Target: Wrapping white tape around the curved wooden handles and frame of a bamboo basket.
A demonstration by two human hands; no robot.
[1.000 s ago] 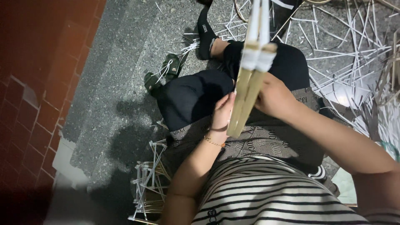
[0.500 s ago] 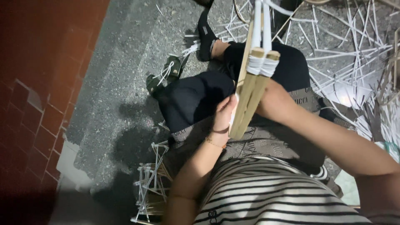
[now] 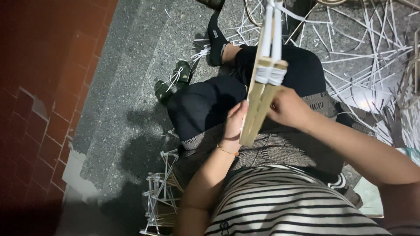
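Holding a bundle of bamboo slats over the lap

Gripping from both sides, the two hands close on a bundle of bamboo slats (image 3: pixel 262 98) held upright and slightly tilted above the person's lap. The left hand (image 3: pixel 236 124) wraps its fingers around the lower part of the bundle from the left, a thin bracelet (image 3: pixel 227 151) at its wrist. The right hand (image 3: pixel 286 109) presses in on the other side, fingers curled around the slats just below a white wrapped band (image 3: pixel 270 75). Above that band, white strips (image 3: pixel 271 30) run up out of the frame. The person sits in dark trousers and a striped top (image 3: pixel 288 205). A dark sandal (image 3: pixel 173 83) lies on the grey floor (image 3: pixel 127 87) near the knee. Loose white strips (image 3: pixel 363 57) are scattered over the floor to the right, and a small frame of thin sticks (image 3: pixel 159 196) stands by the left elbow
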